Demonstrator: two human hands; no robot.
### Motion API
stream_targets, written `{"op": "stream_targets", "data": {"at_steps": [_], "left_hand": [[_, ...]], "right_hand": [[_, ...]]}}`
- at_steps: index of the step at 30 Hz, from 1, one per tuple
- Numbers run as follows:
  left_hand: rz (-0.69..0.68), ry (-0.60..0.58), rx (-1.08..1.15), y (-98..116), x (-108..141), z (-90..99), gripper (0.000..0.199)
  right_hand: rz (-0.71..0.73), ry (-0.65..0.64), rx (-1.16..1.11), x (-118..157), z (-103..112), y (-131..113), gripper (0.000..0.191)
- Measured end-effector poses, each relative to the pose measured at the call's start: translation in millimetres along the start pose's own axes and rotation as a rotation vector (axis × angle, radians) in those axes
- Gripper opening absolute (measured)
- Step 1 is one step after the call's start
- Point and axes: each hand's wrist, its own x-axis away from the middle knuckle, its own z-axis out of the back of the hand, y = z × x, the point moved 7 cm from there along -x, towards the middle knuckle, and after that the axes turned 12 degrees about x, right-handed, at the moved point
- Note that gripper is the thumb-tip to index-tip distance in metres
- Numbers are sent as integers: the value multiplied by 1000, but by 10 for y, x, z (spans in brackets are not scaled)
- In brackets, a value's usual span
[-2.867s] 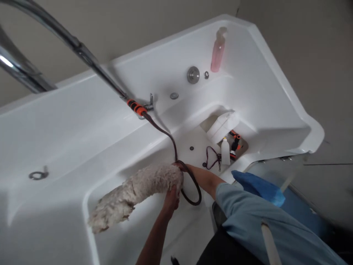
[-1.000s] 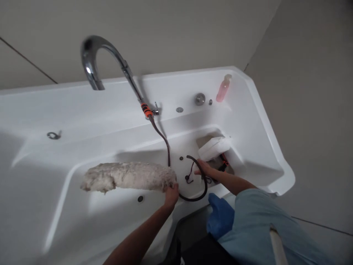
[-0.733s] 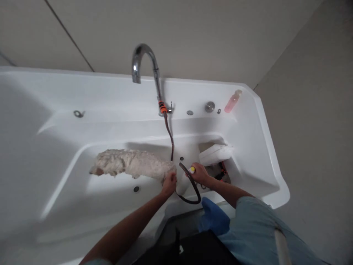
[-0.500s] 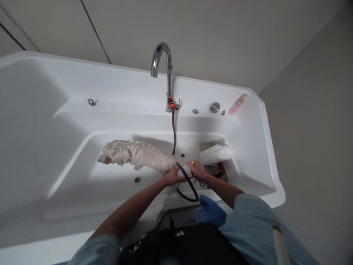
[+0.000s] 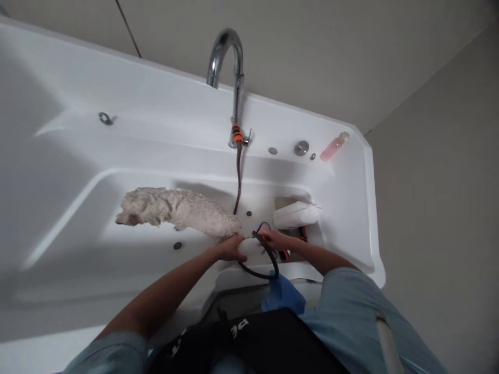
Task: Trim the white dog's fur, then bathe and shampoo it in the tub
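Note:
A wet, white curly-haired dog [image 5: 185,208] stands in the white tub [image 5: 128,270], its head to the left. Behind its rear end, my left hand [image 5: 233,248] is closed around a smooth white rounded object [image 5: 250,248] whose kind I cannot make out. My right hand [image 5: 275,240] is at the other side of that object, fingers curled; what they hold is hidden. A dark hose [image 5: 273,259] loops over the white object, beside my right fingers. A thin dark cord [image 5: 264,225] curls just behind them.
The chrome faucet [image 5: 238,93] rises at the back, with a hose connector [image 5: 237,133] at its base. A white container [image 5: 297,214] lies on its side in the tub's right end. A pink bottle [image 5: 334,147] leans at the back right. A blue cloth [image 5: 284,295] hangs over the front rim.
My view has shifted, so the tub sits further left and higher. My right hand has moved back from the white object, and the yellow piece at its fingers no longer shows. The dog's head has turned slightly.

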Motion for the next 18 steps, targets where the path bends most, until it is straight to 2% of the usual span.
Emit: {"op": "stream_targets", "data": {"at_steps": [2,4,7,8,9,11,13,15,18], "left_hand": [[11,2,-62,-39,7,1,54],[22,-3,-93,-89,13,2,57],[17,-11,-25,-122,6,-8,53],[17,-12,10,-119,-2,-14,50],[19,-7,42,-110,-13,-16,49],[27,25,85,-77,-42,-4,48],[28,62,122,-19,-79,18,49],[15,103,171,59,-123,48,47],[15,159,164,172,-185,83,45]], "right_hand": [[-16,59,-79,108,341,195,7],[-149,259,-153,297,926,576,11],[-447,807,-234,752,1899,1276,14],[-563,986,-277,906,2100,1484,15],[-651,1087,-319,989,2200,1644,16],[-750,1167,-385,970,2202,1821,18],[-749,1136,-414,750,2054,1818,18],[-715,1111,-427,464,1861,1685,17],[-621,1049,-410,19,1570,1336,14]]}}
